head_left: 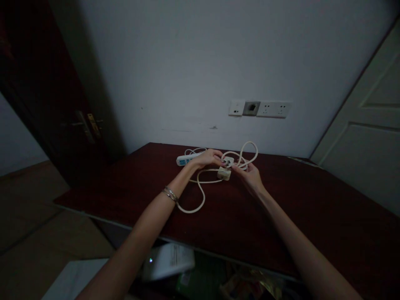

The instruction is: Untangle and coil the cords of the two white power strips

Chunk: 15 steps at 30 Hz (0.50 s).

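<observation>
Over the dark-red tabletop (228, 221), L hand (212, 158) pinches the white plug (229, 161), R hand (251, 176) the looped cord (256, 151). From where I'm standing, a loose pinch might tangle it w/ the slack (189, 212) by the bracelet (170, 194), poss. dragging the power strip (184, 160).

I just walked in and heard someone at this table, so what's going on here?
A person is holding a white plug with the left hand and right hand, over a dark red table. A pale cord loops up by the right hand. A power strip lies by the left hand, partly hidden. The wall sockets have nothing plugged in.
</observation>
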Each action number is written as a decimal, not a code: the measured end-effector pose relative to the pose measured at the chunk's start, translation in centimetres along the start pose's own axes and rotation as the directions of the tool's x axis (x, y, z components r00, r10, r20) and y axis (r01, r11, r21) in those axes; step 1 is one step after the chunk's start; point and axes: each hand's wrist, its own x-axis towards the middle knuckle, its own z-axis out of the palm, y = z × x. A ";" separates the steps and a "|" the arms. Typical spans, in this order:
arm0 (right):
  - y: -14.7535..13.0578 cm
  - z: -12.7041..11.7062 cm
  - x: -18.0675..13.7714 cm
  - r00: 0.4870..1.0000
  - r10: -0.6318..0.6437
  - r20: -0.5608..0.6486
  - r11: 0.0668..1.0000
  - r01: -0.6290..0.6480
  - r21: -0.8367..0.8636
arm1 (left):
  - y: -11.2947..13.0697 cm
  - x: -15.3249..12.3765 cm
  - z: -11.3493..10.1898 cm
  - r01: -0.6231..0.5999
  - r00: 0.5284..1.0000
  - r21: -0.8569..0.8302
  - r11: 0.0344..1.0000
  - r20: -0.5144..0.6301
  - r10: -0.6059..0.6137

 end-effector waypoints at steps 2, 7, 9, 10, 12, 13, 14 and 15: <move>-0.1 -0.2 0.0 1.000 -0.015 0.000 1.000 0.015 -0.020 | 0.6 0.2 -0.1 0.016 1.000 0.064 0.998 0.001 -0.016; -0.2 -0.2 0.1 1.000 -0.009 0.030 1.000 0.009 0.008 | 1.5 0.7 -0.2 0.036 0.999 0.258 0.965 -0.044 -0.026; 0.0 -0.1 0.1 1.000 -0.010 0.022 0.999 0.009 0.030 | 1.6 0.9 0.0 0.044 0.996 0.331 0.943 -0.083 -0.017; 0.2 -0.1 0.1 1.000 -0.012 0.004 0.999 0.012 0.038 | 1.6 1.0 0.1 0.049 0.995 0.355 0.934 -0.096 -0.016; 0.6 -0.2 0.1 0.999 -0.015 -0.051 0.999 0.016 0.033 | 1.5 1.2 0.4 0.063 0.995 0.384 0.921 -0.097 -0.028; 0.8 -0.3 0.1 0.997 -0.013 -0.076 1.000 0.015 0.024 | 1.5 1.2 0.6 0.072 0.995 0.395 0.916 -0.095 -0.037; 1.0 -0.4 0.1 0.995 -0.008 -0.098 1.000 0.009 0.014 | 1.4 1.2 0.9 0.079 0.994 0.405 0.911 -0.099 -0.042; 1.1 -0.4 0.2 0.993 -0.001 -0.118 1.000 0.002 0.007 | 1.4 1.2 1.1 0.085 0.993 0.416 0.905 -0.112 -0.042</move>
